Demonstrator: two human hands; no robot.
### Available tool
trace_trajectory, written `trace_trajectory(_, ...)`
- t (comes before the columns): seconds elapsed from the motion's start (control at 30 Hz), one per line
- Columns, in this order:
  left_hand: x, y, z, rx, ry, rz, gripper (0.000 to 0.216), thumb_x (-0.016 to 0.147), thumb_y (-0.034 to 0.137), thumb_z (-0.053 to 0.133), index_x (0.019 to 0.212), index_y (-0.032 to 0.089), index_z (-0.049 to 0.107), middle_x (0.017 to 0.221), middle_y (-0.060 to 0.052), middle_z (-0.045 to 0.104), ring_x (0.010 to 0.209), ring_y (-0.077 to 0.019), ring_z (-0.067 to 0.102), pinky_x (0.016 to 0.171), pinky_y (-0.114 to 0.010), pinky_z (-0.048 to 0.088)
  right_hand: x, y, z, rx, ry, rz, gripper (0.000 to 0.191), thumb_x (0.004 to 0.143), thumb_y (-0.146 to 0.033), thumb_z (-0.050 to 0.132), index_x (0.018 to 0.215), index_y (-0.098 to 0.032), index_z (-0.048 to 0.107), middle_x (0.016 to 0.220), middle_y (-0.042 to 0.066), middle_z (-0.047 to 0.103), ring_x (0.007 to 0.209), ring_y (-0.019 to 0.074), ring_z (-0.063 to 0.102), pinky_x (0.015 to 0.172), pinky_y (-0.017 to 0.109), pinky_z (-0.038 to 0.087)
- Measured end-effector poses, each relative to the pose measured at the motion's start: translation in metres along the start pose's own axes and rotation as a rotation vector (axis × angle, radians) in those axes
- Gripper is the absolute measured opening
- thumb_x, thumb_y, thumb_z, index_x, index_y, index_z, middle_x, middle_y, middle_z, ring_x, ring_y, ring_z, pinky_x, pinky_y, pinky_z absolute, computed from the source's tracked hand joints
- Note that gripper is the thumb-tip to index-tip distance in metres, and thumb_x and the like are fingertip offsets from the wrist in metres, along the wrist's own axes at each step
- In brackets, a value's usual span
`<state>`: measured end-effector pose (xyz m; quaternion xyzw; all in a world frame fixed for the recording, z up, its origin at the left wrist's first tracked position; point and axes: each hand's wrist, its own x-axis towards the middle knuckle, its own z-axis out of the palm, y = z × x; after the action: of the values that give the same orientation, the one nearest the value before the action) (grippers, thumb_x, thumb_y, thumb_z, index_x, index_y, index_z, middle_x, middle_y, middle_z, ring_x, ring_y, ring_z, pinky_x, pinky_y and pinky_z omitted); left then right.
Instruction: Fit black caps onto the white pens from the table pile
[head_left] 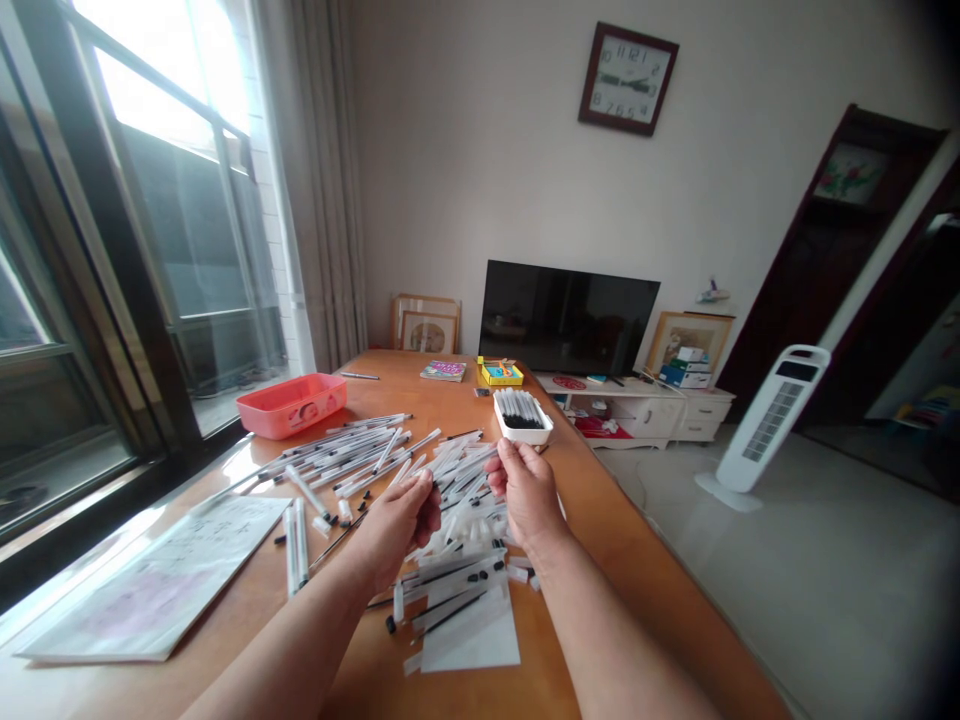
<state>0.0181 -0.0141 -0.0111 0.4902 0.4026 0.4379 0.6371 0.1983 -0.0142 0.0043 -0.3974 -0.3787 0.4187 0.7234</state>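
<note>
My left hand (pixel 401 520) and my right hand (pixel 525 490) are raised side by side over a heap of white pen barrels, caps and black refills (pixel 450 500) on the wooden table (pixel 645 600). Both hands have their fingers curled and pinched on small pen parts that I cannot make out clearly. Just beyond my right hand stands a white tray (pixel 523 420) full of dark-tipped pen pieces. More pen barrels (pixel 352 450) lie spread to the left.
A pink basket (pixel 292 404) sits at the table's left edge by the window. Plastic-wrapped paper sheets (pixel 165 575) lie near left, a white sheet (pixel 469 630) under the heap. A yellow box (pixel 500 373), a TV and a fan (pixel 765 420) stand beyond.
</note>
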Motion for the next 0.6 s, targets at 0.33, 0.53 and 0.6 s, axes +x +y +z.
trace_trajectory(0.33,0.0003,-0.0015,-0.0012,0.007,-0.031,0.037,0.05,0.092,0.066,0.056,0.081,0.017,0.058,0.061,0.0,0.059,0.05,-0.009,0.045,0.048,-0.021,0.032,0.0025,0.002,-0.0025,-0.022,0.017,0.006,0.045,0.078,-0.061,0.077,0.08,-0.018,0.065,0.068,0.002,0.066,0.05,0.0098,0.052,0.043,0.019,0.038)
trace_trajectory(0.53,-0.0016,0.0029,-0.0006,0.046,-0.063,0.108,0.043,0.086,0.059,0.069,0.08,0.018,0.056,0.066,0.002,0.058,0.052,-0.0081,0.046,0.047,-0.02,0.028,0.0022,-0.0008,-0.0027,-0.029,0.036,0.003,0.044,0.079,-0.059,0.078,0.08,-0.017,0.065,0.066,0.002,0.065,0.05,0.009,0.051,0.042,0.018,0.037)
trace_trajectory(0.6,-0.0017,0.0029,-0.0007,0.066,-0.06,0.098,0.045,0.088,0.06,0.066,0.076,0.018,0.054,0.065,0.001,0.059,0.051,-0.0083,0.047,0.048,-0.021,0.03,0.0022,-0.001,-0.0031,-0.024,0.036,-0.001,0.044,0.078,-0.059,0.078,0.081,-0.017,0.065,0.066,0.002,0.066,0.05,0.009,0.051,0.042,0.018,0.037)
